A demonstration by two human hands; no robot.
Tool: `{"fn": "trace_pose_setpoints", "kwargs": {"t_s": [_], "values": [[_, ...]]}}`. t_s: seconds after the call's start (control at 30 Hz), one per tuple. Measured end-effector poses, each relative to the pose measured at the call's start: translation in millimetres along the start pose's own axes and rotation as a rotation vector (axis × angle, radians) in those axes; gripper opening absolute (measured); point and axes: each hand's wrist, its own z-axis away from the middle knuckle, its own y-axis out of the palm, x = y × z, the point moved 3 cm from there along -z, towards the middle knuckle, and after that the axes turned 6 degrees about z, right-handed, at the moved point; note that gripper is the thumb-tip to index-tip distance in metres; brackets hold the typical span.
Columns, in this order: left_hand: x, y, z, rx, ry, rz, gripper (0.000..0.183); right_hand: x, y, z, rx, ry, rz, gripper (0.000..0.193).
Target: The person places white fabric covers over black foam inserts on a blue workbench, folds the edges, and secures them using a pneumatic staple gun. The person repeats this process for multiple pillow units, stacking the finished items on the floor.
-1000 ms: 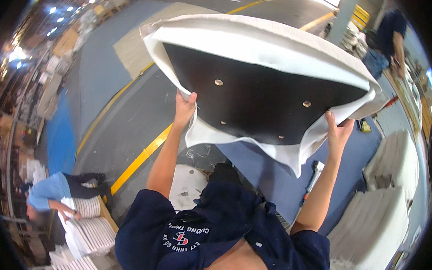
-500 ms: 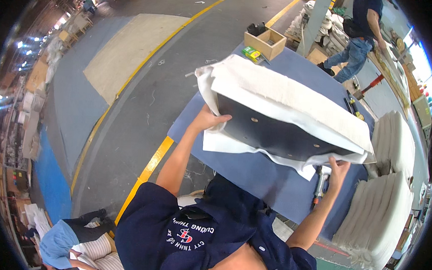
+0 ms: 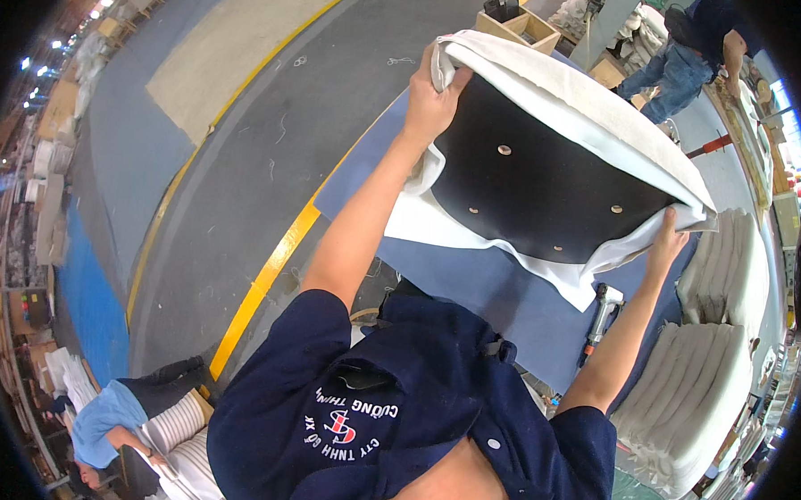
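Observation:
Both my hands hold up a seat cushion [image 3: 546,180] covered in white fabric, tilted over the blue-topped table [image 3: 457,275]. Its black underside faces me, with several small round metal-rimmed holes. Loose white fabric [image 3: 451,225] hangs from its near edge. My left hand [image 3: 432,104] is closed on the far left corner, thumb on the black panel and fingers around the fabric edge. At the right corner, my right hand [image 3: 666,244] grips the cushion with its thumb up on the fabric. A silver hand tool [image 3: 604,312] with an orange end lies on the table beside my right forearm.
Stacked white cushions [image 3: 685,388] stand at the table's right. An open wooden box [image 3: 522,28] sits beyond the cushion. One person [image 3: 676,74] stands at the far right; another, in a light-blue top [image 3: 111,421], is at the lower left. Yellow lines [image 3: 260,297] mark the grey floor.
The cushion has been raised and tipped, so more of its black underside faces me. My left hand has moved up and away to the far corner; my right hand has risen slightly to the right.

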Motion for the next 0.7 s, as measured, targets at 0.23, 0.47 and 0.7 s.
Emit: {"fn": "trace_pose_setpoints", "kwargs": {"t_s": [0.23, 0.47, 0.7], "values": [[14, -40, 24, 0.063, -0.170, 0.002, 0.066, 13, 4, 1, -0.035, 0.007, -0.032, 0.059], [4, -94, 9, 0.195, -0.415, 0.394, 0.085, -12, -11, 8, 0.028, 0.005, -0.164, 0.095], [-29, -24, -44, 0.359, -0.417, 0.633, 0.076, -11, -13, 14, -0.017, 0.034, -0.306, 0.088]]}}
